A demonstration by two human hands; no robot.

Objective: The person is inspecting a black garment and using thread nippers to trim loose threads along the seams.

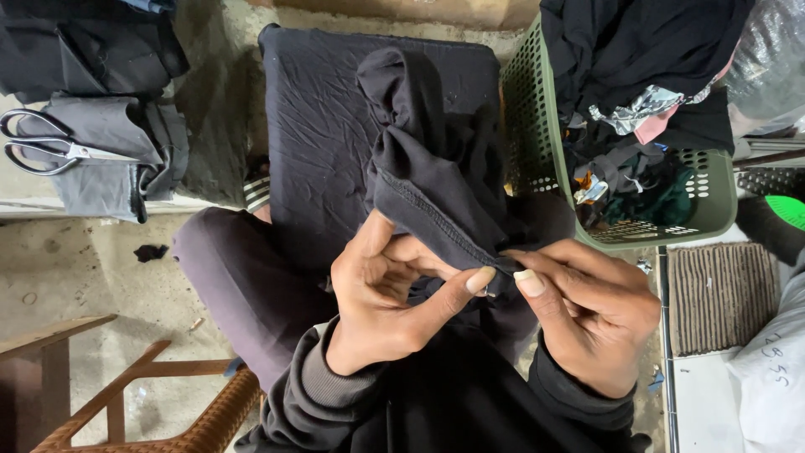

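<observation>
This looks like a small garment workshop worked from the floor, though the view is tight. Large tailor's shears (pixel 46 147) lie on folded grey fabric (pixel 109 155). A green perforated plastic basket (pixel 683 214) brims with dark clothing and scraps. A flat cushion in black cloth (pixel 323 126) sits on the bare, stained concrete floor (pixel 80 268), which carries fabric offcuts.

packaging near the green basket

a crumpled silver foil wrapper (pixel 641 107) lies among the dark clothes in the green perforated basket (pixel 537 126); lower in the basket sits a small orange and silver wrapper (pixel 589 188). below and right of the basket, a white sack (pixel 776 386) with handwritten marks.
</observation>
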